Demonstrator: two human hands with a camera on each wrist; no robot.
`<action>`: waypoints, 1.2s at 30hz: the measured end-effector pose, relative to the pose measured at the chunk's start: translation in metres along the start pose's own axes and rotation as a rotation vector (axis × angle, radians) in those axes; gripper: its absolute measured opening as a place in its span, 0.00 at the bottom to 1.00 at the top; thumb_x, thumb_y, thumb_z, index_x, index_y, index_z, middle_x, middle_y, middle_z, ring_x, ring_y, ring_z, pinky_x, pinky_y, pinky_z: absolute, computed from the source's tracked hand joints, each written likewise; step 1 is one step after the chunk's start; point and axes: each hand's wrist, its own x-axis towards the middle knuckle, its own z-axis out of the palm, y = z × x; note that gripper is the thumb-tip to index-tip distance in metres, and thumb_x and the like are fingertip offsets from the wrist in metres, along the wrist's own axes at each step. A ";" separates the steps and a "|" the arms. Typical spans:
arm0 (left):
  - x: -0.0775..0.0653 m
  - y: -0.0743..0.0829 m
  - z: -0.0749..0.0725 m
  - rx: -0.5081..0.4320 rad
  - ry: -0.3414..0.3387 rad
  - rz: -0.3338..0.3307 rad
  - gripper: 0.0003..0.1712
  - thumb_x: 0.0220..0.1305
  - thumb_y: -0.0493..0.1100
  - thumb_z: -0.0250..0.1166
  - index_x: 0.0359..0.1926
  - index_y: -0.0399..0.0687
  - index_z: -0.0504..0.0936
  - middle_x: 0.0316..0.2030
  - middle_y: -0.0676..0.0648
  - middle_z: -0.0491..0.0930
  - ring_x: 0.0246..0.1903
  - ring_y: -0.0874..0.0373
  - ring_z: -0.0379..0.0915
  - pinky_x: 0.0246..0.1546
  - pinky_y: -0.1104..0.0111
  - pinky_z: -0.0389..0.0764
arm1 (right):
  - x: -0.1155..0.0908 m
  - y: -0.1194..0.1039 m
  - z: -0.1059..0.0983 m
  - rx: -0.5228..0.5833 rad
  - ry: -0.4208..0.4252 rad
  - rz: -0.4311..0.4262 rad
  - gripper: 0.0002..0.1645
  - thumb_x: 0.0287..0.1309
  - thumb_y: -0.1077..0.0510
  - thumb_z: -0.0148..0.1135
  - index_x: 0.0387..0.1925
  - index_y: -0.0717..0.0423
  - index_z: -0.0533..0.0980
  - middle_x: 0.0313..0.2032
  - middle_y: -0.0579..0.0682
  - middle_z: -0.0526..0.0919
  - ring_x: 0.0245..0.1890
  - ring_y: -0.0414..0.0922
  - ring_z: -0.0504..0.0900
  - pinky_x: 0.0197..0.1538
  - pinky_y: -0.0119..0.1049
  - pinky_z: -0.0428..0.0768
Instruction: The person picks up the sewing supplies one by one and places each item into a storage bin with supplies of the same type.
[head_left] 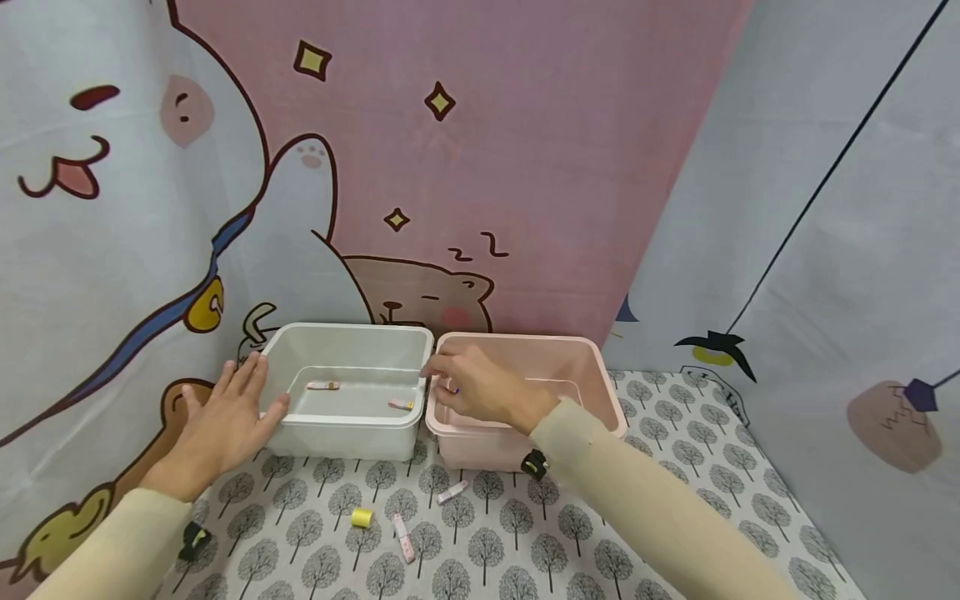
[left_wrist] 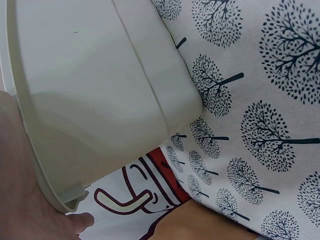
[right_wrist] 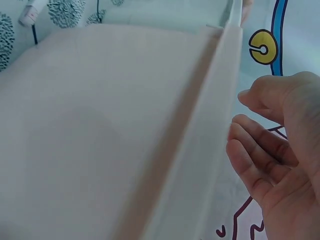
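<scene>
My left hand (head_left: 228, 417) is at the left end of the white bin (head_left: 341, 437), fingers extended over its rim. In the left wrist view, its thumb (left_wrist: 82, 222) lies by the bin's corner. Inside that bin lie two small printed sticks, one pale (head_left: 323, 386) and one yellow-ended (head_left: 401, 405). My right hand (head_left: 480, 387) hangs over the left part of the pink bin (head_left: 480, 450), fingers bent loosely. A gap shows between its thumb (right_wrist: 257, 95) and fingers, and nothing is seen between them. A tiny dark-blue spot shows below the fingers in the head view; I cannot tell what it is.
In front of the bins, a small yellow cylinder (head_left: 362, 517) and two pale pink-and-white sticks, one nearer (head_left: 403, 537) and one farther (head_left: 452, 492), lie on the tree-print cloth (head_left: 517, 550). A cartoon-printed curtain (head_left: 525, 167) stands close behind the bins.
</scene>
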 end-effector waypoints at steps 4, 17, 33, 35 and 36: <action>0.001 0.000 0.001 -0.004 0.005 0.005 0.56 0.92 0.72 0.41 0.94 0.31 0.46 0.94 0.27 0.42 0.91 0.15 0.38 0.74 0.04 0.28 | -0.009 -0.002 0.003 0.018 0.029 -0.020 0.13 0.71 0.66 0.77 0.54 0.58 0.92 0.43 0.54 0.90 0.38 0.46 0.92 0.44 0.24 0.87; -0.003 0.003 0.005 -0.007 -0.010 -0.003 0.56 0.92 0.72 0.41 0.94 0.31 0.46 0.94 0.26 0.42 0.91 0.15 0.37 0.74 0.04 0.29 | -0.042 -0.014 0.013 0.074 0.034 -0.041 0.13 0.74 0.66 0.76 0.57 0.59 0.91 0.54 0.53 0.93 0.46 0.46 0.96 0.53 0.27 0.93; 0.003 0.001 -0.001 -0.002 -0.004 0.003 0.55 0.92 0.71 0.41 0.94 0.31 0.45 0.94 0.25 0.42 0.90 0.14 0.38 0.73 0.03 0.28 | -0.070 -0.030 0.019 -0.050 0.160 -0.236 0.12 0.69 0.66 0.80 0.52 0.55 0.93 0.54 0.47 0.93 0.57 0.42 0.92 0.68 0.22 0.86; 0.002 0.002 -0.001 -0.003 -0.008 0.001 0.56 0.92 0.71 0.41 0.94 0.30 0.45 0.94 0.25 0.42 0.91 0.14 0.37 0.73 0.03 0.28 | -0.073 -0.031 0.022 -0.072 0.165 -0.285 0.13 0.68 0.66 0.80 0.52 0.54 0.93 0.53 0.46 0.93 0.57 0.41 0.92 0.69 0.22 0.86; 0.002 0.002 -0.001 -0.003 -0.008 0.001 0.56 0.92 0.71 0.41 0.94 0.30 0.45 0.94 0.25 0.42 0.90 0.14 0.37 0.73 0.03 0.28 | -0.074 -0.031 0.023 -0.075 0.162 -0.304 0.13 0.68 0.66 0.81 0.52 0.54 0.93 0.54 0.46 0.93 0.57 0.40 0.92 0.69 0.21 0.85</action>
